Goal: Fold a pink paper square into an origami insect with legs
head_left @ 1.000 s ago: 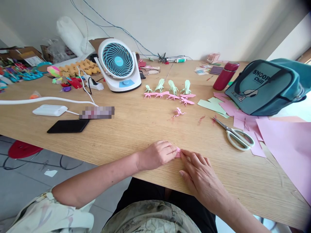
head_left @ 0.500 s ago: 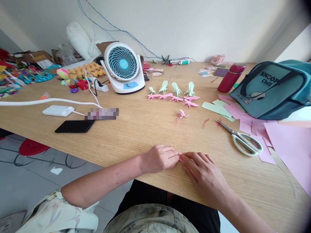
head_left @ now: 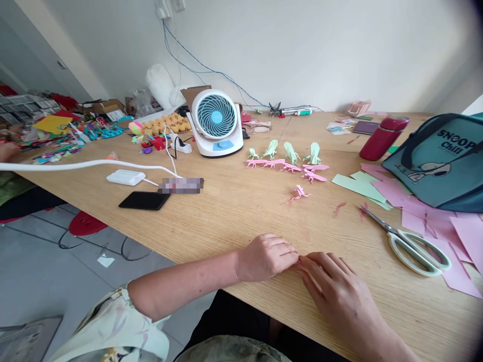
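Observation:
Close to the table's front edge, my left hand (head_left: 268, 256) and my right hand (head_left: 337, 286) meet fingertip to fingertip. Both are closed on a small piece of pink paper (head_left: 300, 260); the fingers cover most of it, so its folded shape cannot be made out. Beyond them a pink folded paper figure (head_left: 300, 192) stands alone. Farther back is a row of pink folded paper insects (head_left: 271, 163), with several light green ones (head_left: 291, 152) behind it.
To the right lie scissors (head_left: 405, 244), green paper pieces (head_left: 360, 188) and pink paper sheets (head_left: 411, 201), beside a teal bag (head_left: 441, 161) and a red bottle (head_left: 384, 138). A fan (head_left: 217, 120), a phone (head_left: 145, 200) and a white cable (head_left: 94, 163) are left. Another person's hand (head_left: 8, 150) shows far left.
The view has swung left, so the scene sits farther right and lower. Another person's hand has come into sight at the left edge. Less of the pink paper shows between my fingers.

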`<action>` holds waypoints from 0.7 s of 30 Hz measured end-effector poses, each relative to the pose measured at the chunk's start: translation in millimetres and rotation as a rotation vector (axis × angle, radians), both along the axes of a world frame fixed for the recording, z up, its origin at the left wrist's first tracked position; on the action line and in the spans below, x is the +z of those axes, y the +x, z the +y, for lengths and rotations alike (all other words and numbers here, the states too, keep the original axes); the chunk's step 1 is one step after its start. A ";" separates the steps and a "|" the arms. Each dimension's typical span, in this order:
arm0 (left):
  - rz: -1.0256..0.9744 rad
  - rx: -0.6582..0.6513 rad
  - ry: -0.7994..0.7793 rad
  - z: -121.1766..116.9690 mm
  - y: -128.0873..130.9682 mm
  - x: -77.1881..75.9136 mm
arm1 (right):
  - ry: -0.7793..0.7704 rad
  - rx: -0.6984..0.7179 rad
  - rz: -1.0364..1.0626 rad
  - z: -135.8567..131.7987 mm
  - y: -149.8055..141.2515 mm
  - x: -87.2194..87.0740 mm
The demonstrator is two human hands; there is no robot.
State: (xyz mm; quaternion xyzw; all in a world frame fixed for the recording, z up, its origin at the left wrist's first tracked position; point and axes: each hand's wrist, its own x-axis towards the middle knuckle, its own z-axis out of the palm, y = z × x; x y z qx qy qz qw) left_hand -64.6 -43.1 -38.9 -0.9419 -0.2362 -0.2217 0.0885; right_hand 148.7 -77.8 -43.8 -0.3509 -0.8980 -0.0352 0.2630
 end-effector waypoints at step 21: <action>-0.260 0.029 -0.076 11.5 13.7 16.7 | 0.019 -0.104 0.142 13.2 4.1 11.6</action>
